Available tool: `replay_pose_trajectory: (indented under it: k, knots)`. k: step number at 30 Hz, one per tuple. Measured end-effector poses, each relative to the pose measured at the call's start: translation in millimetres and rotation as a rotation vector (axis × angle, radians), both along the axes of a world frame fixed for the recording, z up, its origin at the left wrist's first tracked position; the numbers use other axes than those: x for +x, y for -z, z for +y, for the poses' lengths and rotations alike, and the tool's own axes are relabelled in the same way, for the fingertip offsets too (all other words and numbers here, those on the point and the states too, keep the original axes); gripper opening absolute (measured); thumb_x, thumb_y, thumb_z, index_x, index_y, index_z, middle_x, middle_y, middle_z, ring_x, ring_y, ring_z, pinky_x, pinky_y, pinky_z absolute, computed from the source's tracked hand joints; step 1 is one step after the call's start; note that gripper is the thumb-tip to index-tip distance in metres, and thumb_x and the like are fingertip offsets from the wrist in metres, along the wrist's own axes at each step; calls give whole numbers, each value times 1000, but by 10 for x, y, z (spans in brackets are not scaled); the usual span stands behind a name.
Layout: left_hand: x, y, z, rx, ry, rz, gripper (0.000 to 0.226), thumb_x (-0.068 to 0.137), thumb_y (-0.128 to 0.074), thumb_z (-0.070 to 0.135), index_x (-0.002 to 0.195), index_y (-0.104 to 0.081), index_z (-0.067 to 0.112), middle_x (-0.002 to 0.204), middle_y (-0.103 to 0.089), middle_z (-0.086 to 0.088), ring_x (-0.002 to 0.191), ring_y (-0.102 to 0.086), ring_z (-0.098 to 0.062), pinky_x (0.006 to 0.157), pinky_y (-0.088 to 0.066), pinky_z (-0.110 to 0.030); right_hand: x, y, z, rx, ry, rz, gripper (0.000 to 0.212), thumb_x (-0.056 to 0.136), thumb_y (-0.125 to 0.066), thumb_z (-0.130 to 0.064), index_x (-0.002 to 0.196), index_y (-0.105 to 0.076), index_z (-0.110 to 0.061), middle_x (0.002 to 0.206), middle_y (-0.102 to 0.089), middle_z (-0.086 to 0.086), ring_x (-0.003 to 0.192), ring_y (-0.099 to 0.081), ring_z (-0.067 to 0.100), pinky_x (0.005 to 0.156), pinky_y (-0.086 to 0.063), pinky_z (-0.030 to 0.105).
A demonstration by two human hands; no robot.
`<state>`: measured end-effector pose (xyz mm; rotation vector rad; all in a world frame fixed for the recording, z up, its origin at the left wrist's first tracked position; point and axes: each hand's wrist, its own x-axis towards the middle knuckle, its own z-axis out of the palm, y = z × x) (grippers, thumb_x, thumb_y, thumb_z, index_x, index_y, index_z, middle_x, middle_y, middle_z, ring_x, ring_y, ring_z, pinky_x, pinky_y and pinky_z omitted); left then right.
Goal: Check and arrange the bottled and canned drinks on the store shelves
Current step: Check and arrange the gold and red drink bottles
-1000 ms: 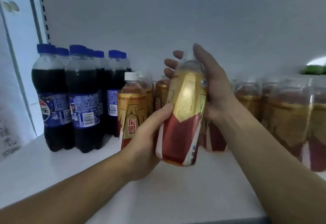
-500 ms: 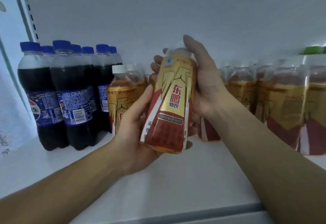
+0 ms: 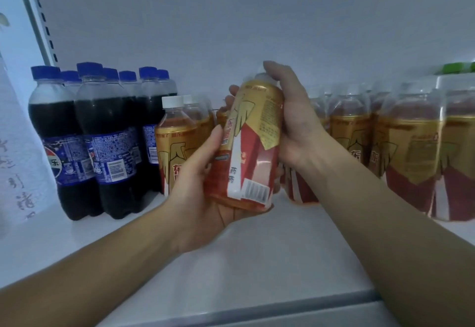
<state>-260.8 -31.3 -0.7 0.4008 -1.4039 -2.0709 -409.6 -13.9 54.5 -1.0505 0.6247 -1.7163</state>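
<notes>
Shelving fills the frame: a plain white back panel point(image 3: 257, 18) rises across the whole upper half, and the white shelf point(image 3: 270, 262) spreads over the lower half, ending in a grey front lip along the bottom edge. A slotted upright point(image 3: 38, 18) runs down the upper left. At the right edge stands a blurred block of gold-and-red bottles point(image 3: 411, 151) in clear wrap. At the left stands a cluster of dark cola bottles point(image 3: 102, 146) with blue caps, and just beside them a short row of white-capped gold bottles point(image 3: 174, 141). A white sheet with handwriting point(image 3: 18, 159) hangs at the far left.

In the centre, clear of the shelf, a gold-and-red drink bottle point(image 3: 254, 146) tilts with its barcode showing. The left hand point(image 3: 200, 193) cups its base, thumb along the label; the right hand point(image 3: 290, 126) wraps its shoulder and cap. A green cap point(image 3: 455, 68) peeks in at the upper right.
</notes>
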Motion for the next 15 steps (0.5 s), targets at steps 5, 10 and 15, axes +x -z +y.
replay_pose_trajectory:
  k: [5, 10, 15]
  knots:
    - [-72, 11, 19, -257, -218, -45, 53, 88, -47, 61, 120, -70, 26, 103, -77, -5, 88, -75, -22, 72, -60, -41, -1, -7, -15, -37, 189, 53, 40, 93, -67, -39, 116, -62, -6, 89, -70, 11, 81, -67, 25, 82, -58, 43]
    - [20, -15, -12, 61, 11, 35, 67, 91, -44, 64, 107, -76, 7, 104, -70, -19, 76, -70, -30, 60, -60, -39, 19, 6, 11, -52, -2, 58, 49, 88, -64, -44, 113, -62, -2, 92, -68, 12, 82, -68, 23, 85, -59, 39]
    - [-42, -15, 18, -119, -146, 20, 53, 90, -46, 58, 103, -79, 18, 105, -76, -10, 87, -75, -25, 63, -62, -39, -11, -16, 8, -86, 89, 99, 55, 89, -69, -42, 118, -62, 4, 96, -65, 15, 80, -66, 23, 80, -58, 39]
